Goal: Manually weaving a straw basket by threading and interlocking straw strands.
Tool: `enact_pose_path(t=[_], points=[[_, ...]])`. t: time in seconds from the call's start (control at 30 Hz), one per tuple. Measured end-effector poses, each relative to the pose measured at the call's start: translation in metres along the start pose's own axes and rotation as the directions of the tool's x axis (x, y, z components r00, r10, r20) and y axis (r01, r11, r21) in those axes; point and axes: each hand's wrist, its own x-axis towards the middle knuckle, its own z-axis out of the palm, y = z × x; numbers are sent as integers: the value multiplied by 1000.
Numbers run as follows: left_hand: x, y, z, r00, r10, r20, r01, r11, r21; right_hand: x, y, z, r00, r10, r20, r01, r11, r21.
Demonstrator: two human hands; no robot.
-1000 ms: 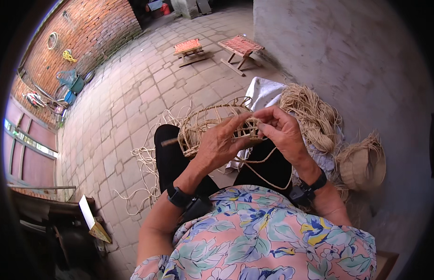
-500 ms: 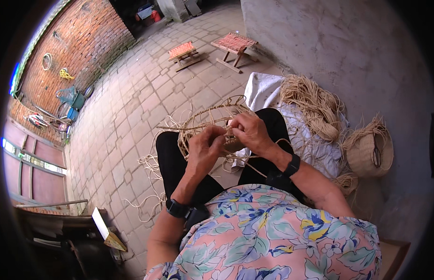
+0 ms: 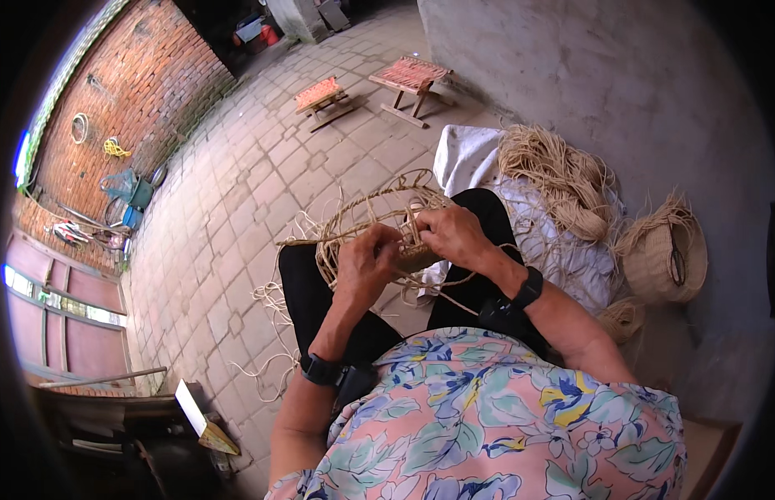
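Observation:
A partly woven basket of tan cord rests between my knees, with loose strands trailing from its rim down to the left. My left hand is closed at the basket's near edge, thumb and fingers pinching a cord. Just right of it, my right hand is closed too, its fingertips on cord at the rim. The two hands are a short gap apart. A braided cord handle arches over the far side of the basket. The exact strands between my fingertips are too small to make out.
To my right, a big bundle of tan cord lies on a white cloth. Beside it stands a finished-looking woven bag, near the grey wall. Two low stools, one small and one larger, stand ahead on the paving.
My right hand has shifted slightly to the right and down, widening the gap from my left hand. The basket stays between my knees; the whole view has tilted a little.

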Motion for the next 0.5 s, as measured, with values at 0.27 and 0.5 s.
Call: enact_pose_path(t=[0.27,0.5], points=[[5,3,0,990,52,-134,-46,998,49,-14,14,-38,902,-55,-428,44,998,-35],[20,17,22,967,239,-88,-235,971,49,-26,-15,-52,840,-98,-533,140,989,39]])
